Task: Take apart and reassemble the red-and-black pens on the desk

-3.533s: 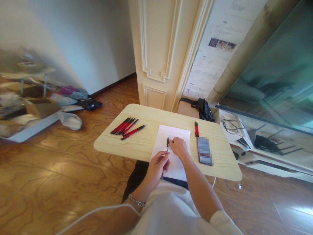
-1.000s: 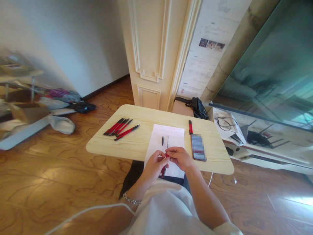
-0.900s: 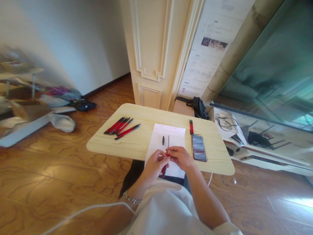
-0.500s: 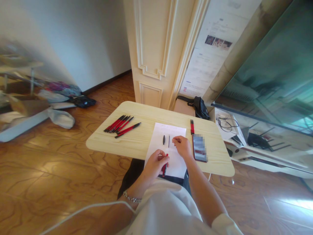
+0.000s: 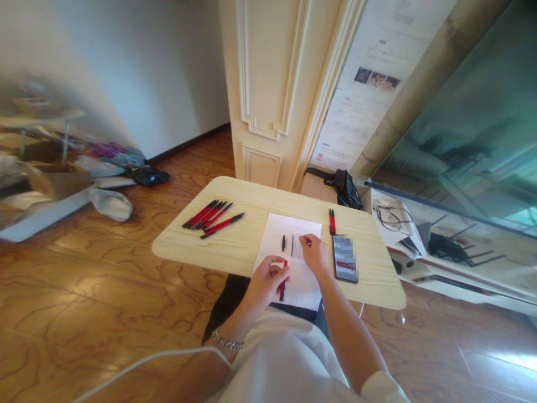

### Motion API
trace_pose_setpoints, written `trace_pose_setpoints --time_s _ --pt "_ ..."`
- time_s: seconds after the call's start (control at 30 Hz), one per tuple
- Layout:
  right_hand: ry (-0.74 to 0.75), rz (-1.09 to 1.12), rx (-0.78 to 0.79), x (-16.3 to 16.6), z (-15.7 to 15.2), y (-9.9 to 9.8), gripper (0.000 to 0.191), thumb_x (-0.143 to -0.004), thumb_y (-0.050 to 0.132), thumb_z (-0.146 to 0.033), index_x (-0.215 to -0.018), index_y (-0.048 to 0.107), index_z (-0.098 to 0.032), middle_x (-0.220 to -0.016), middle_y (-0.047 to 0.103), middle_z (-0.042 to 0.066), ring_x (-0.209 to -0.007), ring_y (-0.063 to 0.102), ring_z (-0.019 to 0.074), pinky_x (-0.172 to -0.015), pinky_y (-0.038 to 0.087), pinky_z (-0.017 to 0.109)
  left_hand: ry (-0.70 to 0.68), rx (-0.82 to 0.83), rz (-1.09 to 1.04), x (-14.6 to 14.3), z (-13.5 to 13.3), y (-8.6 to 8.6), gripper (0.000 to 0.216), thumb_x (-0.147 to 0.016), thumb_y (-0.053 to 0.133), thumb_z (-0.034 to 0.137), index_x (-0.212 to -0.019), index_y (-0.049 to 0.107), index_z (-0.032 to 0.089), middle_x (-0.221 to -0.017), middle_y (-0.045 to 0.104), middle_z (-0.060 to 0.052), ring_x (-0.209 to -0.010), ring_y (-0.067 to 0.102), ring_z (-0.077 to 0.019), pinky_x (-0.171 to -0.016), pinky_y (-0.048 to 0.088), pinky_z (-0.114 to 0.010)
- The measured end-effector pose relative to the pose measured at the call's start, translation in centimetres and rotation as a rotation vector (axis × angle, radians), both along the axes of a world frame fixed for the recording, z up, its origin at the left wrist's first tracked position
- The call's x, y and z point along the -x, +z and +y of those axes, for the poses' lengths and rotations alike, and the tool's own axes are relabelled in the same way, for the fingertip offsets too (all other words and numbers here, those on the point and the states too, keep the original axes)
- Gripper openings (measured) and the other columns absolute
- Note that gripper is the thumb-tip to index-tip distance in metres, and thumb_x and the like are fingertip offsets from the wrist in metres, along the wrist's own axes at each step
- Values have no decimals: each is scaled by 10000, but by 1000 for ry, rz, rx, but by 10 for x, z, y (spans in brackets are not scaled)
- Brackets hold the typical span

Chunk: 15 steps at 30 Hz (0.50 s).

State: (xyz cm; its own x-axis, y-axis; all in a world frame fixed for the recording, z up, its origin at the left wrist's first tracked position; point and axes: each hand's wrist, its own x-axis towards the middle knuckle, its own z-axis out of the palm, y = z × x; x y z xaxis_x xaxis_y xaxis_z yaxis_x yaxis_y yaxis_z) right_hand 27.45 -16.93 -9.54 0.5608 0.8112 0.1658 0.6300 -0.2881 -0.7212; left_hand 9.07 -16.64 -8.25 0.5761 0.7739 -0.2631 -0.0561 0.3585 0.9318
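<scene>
My left hand [image 5: 264, 282] is closed around a red pen barrel [image 5: 284, 287], held upright over the near edge of a white paper sheet [image 5: 274, 229]. My right hand [image 5: 314, 254] rests on the sheet with fingertips pinched near a thin refill [image 5: 292, 245] lying there; what the pinch holds is too small to make out. A small black pen tip piece [image 5: 283, 242] lies just left of the refill. The sheet sits on a light wooden table [image 5: 235, 249].
Several red-and-black pens [image 5: 212, 215] lie in a bunch at the table's left. Two more pens [image 5: 331, 221] lie at the right, above a phone [image 5: 345, 258]. Behind stand a cream door, a black bag [image 5: 346, 187] and a glass-fronted cabinet. Clutter lies on the floor at left.
My hands have parted: the right hand went forward from the pen barrel onto the paper beside the refill. The left hand kept the red barrel near the table's edge.
</scene>
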Motion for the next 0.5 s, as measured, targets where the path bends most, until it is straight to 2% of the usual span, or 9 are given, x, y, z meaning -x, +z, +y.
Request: trace_pose_setpoints --time_s 0.17,0.33,0.5 --pt "139 385 -119 15 -32 7 293 -833 506 -416 -902 644 -166 -770 672 45 -613 575 141 -561 423 252 38 -126 -20 -2 4 -4 338 -739 647 428 -928 615 149 -782 693 -62 -676 623 -159 -558 453 -226" --pt "247 521 -138 42 -64 15 225 -767 624 -348 -908 642 -174 -801 669 46 -709 600 154 -594 450 250 104 -300 14 -4 3 1 287 -737 660 391 -901 684 156 -881 707 -71 -856 641 -216 -691 485 -265" --pt "287 626 -167 53 -74 22 213 -755 648 -346 -880 621 -176 -803 663 43 -711 608 157 -602 469 259 95 -350 46 -7 -1 2 284 -724 680 376 -906 697 159 -893 710 -73 -871 646 -223 -704 492 -273"
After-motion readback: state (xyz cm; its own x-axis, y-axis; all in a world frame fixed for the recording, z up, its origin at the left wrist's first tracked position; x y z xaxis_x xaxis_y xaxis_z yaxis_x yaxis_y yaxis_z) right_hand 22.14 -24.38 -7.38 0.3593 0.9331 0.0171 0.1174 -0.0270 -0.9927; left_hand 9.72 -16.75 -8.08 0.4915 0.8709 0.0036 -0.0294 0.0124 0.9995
